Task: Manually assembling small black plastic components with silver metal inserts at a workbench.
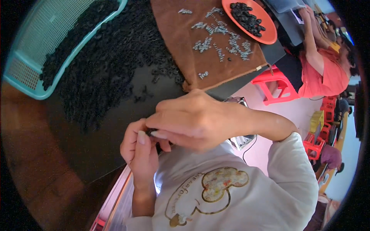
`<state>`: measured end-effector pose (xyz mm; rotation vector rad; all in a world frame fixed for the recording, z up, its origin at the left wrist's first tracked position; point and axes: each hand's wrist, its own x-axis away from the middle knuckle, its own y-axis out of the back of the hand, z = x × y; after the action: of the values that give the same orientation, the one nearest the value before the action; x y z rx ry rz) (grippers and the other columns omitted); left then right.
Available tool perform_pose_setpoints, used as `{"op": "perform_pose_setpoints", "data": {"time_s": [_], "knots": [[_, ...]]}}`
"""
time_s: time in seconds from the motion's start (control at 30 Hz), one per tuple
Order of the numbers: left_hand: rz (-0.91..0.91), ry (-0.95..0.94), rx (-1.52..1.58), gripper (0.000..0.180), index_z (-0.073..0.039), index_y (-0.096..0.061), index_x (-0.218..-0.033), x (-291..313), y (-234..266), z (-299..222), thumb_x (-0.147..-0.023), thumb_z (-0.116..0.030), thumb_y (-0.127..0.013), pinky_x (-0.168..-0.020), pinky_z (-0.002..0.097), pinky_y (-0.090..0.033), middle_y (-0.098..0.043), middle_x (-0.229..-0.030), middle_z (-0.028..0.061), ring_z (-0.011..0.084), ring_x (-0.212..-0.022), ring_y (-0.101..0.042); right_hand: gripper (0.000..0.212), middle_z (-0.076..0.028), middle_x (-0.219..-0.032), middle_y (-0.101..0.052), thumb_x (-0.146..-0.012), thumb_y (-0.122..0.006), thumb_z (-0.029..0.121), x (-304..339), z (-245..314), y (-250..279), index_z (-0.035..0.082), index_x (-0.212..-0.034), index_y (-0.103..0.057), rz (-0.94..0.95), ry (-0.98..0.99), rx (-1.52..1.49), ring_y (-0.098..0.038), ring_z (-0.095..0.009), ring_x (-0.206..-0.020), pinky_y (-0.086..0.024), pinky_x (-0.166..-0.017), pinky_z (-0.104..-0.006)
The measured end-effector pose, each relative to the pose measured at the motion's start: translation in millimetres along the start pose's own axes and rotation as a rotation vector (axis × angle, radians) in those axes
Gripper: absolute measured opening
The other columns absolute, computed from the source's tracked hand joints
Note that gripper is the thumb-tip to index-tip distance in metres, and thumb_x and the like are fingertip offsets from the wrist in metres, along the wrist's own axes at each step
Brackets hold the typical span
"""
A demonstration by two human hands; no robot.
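Both my hands meet just above the table's near edge. My left hand (139,148) pinches a small black piece (151,131) between thumb and fingers. From the right, my right hand (189,119) reaches over and closes its fingertips on the same piece, hiding most of it. Beyond them a large heap of small black parts (111,50) spreads across the dark table (111,154). On a brown cloth (169,23) at the far side lie several clusters of small silvery springs (221,29). An orange plate (228,14) at the far right holds black oval pieces (246,19).
A turquoise plastic basket (42,30) lies at the far left with black parts inside and spilling out. To the right, a person in a coral shirt (327,73) works at another table beside a red stool (275,82). More red stools (314,144) stand farther right.
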<state>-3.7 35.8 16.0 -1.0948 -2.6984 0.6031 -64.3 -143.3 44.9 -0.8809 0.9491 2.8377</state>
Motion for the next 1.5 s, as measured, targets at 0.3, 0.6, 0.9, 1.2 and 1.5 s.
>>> {"op": "perform_pose_setpoints", "data": {"time_s": [0.3,0.6,0.9,1.2,1.5], "knots": [[-0.005,-0.025,-0.077,0.025,0.006,-0.057,-0.111,4.3,-6.7,-4.9,-0.099,-0.014,-0.05,-0.062,0.0243,-0.05,-0.063,-0.09,0.0109,0.0104,-0.069,-0.058,0.017,-0.012,-0.083,-0.064,-0.093,-0.058,0.004,4.4,-5.8,0.1,-0.006,-0.106,-0.062,-0.034,-0.231,-0.505,-0.066,-0.02,-0.073,-0.051,-0.061,-0.0298],[-0.031,-0.073,-0.284,0.017,0.004,-0.06,-0.1,6.0,-9.9,-11.7,-0.097,-0.01,-0.051,-0.06,0.0213,-0.048,-0.064,-0.085,0.0082,0.0078,-0.066,-0.057,0.021,-0.003,-0.077,-0.065,-0.098,-0.053,0.017,5.5,2.7,1.7,-0.001,-0.098,-0.062,0.042,-0.624,-0.772,-0.058,-0.007,-0.069,-0.048,-0.061,-0.0246],[-0.173,-0.033,-0.246,0.026,0.003,-0.058,-0.089,1.2,-8.5,-6.2,-0.098,-0.019,-0.046,-0.046,0.0233,-0.041,-0.06,-0.073,0.0112,0.0131,-0.054,-0.052,0.019,-0.008,-0.08,-0.064,-0.091,-0.061,0.018,5.9,-10.1,51.2,0.0,-0.098,-0.063,-0.098,-0.416,-0.145,-0.062,-0.016,-0.072,-0.05,-0.067,-0.0303],[-0.072,-0.06,-0.122,0.02,0.003,-0.059,-0.087,-0.7,-7.0,7.3,-0.095,-0.01,-0.046,-0.049,0.0226,-0.042,-0.061,-0.075,0.0117,0.011,-0.052,-0.052,0.012,-0.016,-0.089,-0.06,-0.084,-0.056,0.01,5.2,-92.6,140.2,0.003,-0.092,-0.062,0.1,-0.23,0.77,-0.062,-0.035,-0.083,-0.051,-0.073,-0.0424],[-0.069,-0.062,-0.162,0.022,0.002,-0.058,-0.086,1.6,-8.1,10.9,-0.097,-0.012,-0.047,-0.049,0.0222,-0.042,-0.061,-0.075,0.0114,0.0105,-0.053,-0.052,0.013,-0.015,-0.094,-0.057,-0.082,-0.056,0.011,-7.2,-105.0,128.3,0.005,-0.094,-0.059,0.24,-0.21,0.921,-0.061,-0.037,-0.085,-0.052,-0.074,-0.0473]]}}
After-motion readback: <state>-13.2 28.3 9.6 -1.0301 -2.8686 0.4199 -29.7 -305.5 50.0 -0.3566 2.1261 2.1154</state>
